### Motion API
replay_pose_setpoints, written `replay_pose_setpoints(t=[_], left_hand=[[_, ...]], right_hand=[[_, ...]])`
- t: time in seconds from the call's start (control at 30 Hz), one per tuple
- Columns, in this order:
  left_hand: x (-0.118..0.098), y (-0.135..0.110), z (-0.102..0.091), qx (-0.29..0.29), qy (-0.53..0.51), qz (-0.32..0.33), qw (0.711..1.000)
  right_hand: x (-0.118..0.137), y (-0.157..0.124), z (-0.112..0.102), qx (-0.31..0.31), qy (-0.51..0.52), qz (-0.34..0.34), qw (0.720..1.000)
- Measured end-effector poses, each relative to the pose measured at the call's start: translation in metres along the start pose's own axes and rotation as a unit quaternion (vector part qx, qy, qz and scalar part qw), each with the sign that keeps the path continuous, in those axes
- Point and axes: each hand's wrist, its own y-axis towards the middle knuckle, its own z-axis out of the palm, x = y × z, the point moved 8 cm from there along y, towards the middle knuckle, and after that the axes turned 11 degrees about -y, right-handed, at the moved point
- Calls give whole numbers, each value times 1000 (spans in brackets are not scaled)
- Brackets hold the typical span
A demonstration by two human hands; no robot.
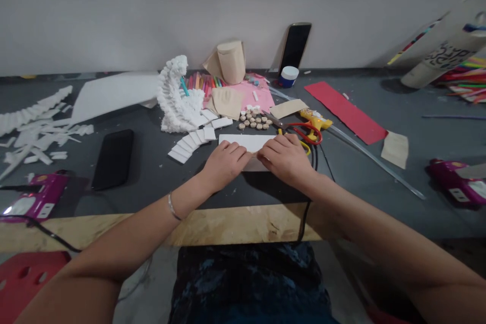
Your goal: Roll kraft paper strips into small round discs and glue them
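Observation:
My left hand (pixel 227 163) and my right hand (pixel 287 160) meet over a white paper strip (pixel 245 140) near the table's front edge. The fingers of both hands are bent and pressed onto the strip, thumbs hidden below. A narrow beige edge shows between the fingertips; I cannot tell whether it is part of the strip. Red-handled scissors (pixel 309 133) and a yellow glue gun (pixel 317 120) lie just beyond my right hand. Left of my left hand is a fan of small white rectangles (pixel 192 143). Several small round beige pieces (pixel 255 120) sit behind the strip.
A black phone (pixel 113 159) lies at left; another phone (pixel 296 45) leans on the wall. Behind are a fluffy white piece (pixel 176 98), a beige-wrapped cylinder (pixel 231 61) and a blue-white jar (pixel 289 76). Red paper (pixel 345 111) and a long clear stick (pixel 379 162) lie right.

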Motion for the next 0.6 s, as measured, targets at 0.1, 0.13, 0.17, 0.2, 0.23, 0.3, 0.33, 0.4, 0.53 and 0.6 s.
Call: replay_pose_setpoints(t=[0.1,0.13,0.17,0.2,0.23,0.3,0.33,0.4,0.53,0.6], left_hand=[[14,-6,7,15,-50,-51,997],[19,-9,8,17,-75,-69,995],[23,-12,9,17,-102,-86,991],[26,-15,9,16,-128,-100,987],[29,-18,9,15,-153,-113,982],[35,-25,10,12,-193,-143,971],[38,-28,10,9,-210,-161,964],[43,-33,10,3,-233,-197,952],[51,-38,11,12,-257,-265,929],[55,-39,12,21,-268,-297,916]], right_hand=[[-1,-4,8,16,10,-17,1000],[-1,-6,10,22,21,-23,999],[-2,-8,12,30,34,-28,999],[-3,-9,14,36,48,-26,998],[-4,-10,15,43,63,-19,997],[-10,-11,18,57,94,8,994],[-13,-11,19,63,110,26,992],[-18,-12,23,75,134,58,986],[-24,-13,29,95,147,90,980],[-26,-14,32,104,147,95,979]])
